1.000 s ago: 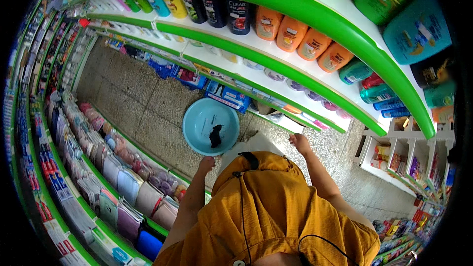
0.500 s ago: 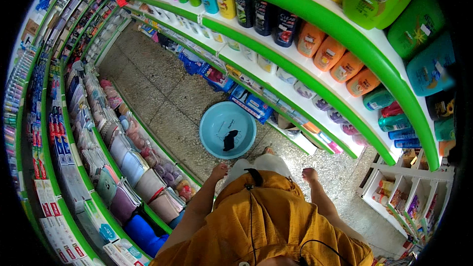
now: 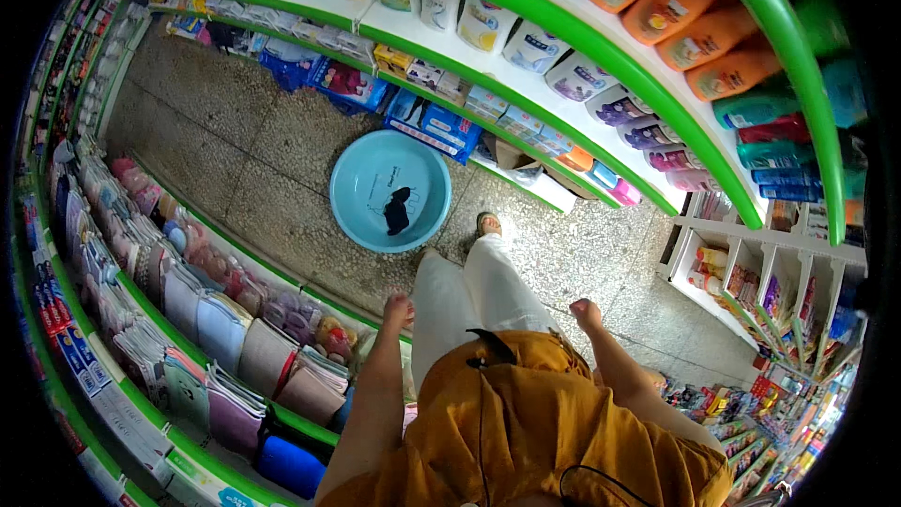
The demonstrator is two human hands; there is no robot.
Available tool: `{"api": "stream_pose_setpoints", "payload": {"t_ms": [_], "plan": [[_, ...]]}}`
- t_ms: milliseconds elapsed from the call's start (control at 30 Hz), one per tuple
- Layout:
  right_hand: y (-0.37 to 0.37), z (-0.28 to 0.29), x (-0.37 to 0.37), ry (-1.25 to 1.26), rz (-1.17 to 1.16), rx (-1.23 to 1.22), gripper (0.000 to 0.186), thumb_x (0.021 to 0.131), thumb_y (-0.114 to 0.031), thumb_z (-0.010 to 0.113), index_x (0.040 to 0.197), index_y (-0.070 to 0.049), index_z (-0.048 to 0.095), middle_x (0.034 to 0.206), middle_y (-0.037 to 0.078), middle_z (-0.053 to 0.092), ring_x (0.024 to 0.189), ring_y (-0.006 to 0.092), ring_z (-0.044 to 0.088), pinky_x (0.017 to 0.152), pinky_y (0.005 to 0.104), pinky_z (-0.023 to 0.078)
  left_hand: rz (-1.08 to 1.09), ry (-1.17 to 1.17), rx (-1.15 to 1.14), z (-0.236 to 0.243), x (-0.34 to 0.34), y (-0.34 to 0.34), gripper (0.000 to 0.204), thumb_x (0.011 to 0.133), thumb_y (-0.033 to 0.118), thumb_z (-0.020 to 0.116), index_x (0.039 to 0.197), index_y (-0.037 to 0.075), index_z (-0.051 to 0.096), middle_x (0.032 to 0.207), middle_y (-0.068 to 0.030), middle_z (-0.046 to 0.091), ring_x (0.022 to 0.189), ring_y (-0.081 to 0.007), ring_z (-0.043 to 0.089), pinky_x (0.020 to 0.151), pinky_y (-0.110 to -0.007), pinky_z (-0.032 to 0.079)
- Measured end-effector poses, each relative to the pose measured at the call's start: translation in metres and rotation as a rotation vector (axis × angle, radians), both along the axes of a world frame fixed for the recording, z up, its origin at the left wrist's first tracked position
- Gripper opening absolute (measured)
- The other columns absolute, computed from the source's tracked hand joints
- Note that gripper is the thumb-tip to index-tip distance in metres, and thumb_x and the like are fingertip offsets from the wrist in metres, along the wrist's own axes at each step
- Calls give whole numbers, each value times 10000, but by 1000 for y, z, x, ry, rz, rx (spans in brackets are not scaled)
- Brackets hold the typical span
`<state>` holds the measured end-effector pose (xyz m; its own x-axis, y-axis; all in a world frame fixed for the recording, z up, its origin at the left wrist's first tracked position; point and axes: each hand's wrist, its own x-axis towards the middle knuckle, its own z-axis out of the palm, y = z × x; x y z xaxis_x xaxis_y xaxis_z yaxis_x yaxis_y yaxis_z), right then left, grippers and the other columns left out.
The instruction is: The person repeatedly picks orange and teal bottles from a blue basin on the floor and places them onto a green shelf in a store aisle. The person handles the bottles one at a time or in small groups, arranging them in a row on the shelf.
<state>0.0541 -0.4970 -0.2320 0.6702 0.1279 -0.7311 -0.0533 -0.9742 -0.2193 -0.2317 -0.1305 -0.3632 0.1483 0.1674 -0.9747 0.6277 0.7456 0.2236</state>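
My left hand (image 3: 399, 311) hangs beside my left thigh with its fingers curled in, near the lower shelf of folded towels (image 3: 221, 327). On the other side, my right hand (image 3: 586, 313) hangs away from my right leg, also curled, over bare floor. No object shows in either hand. Ahead of my feet a round light-blue basin (image 3: 343, 197) stands on the speckled floor. Inside it lies a small black item (image 3: 398, 212), perhaps cloth, whose kind I cannot make out. Neither hand touches the basin.
Green-edged shelves (image 3: 526, 99) of bottles curve along the right, with blue packages (image 3: 434, 122) low beside the basin. Stuffed toys (image 3: 336, 338) line the lower left shelf. A white divided rack (image 3: 741, 268) of packets stands at the right.
The view has tilted and shifted, so the basin appears farther left and higher. My legs and one sandalled foot now show more. Both hands remain hanging at my sides.
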Motion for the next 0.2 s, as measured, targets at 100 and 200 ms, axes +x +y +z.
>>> {"api": "stream_pose_setpoints", "payload": {"t_ms": [100,200], "plan": [[-6,-30,10,42,67,-39,282,740,-353,596,850,-94,618,781,116,623,731,265,591,664,355,452,66,87,-12,-18,5,-22,219,775,180,526,975,135,450,802,-63,531,689,-193,550,539,-393,465],[-8,-45,15,86,103,8,282,753,-349,591,867,-93,614,784,108,624,722,252,590,659,349,453,110,-23,-137,-54,-10,-33,304,767,189,536,1041,161,407,899,-73,513,773,-205,545,596,-420,484]]}}
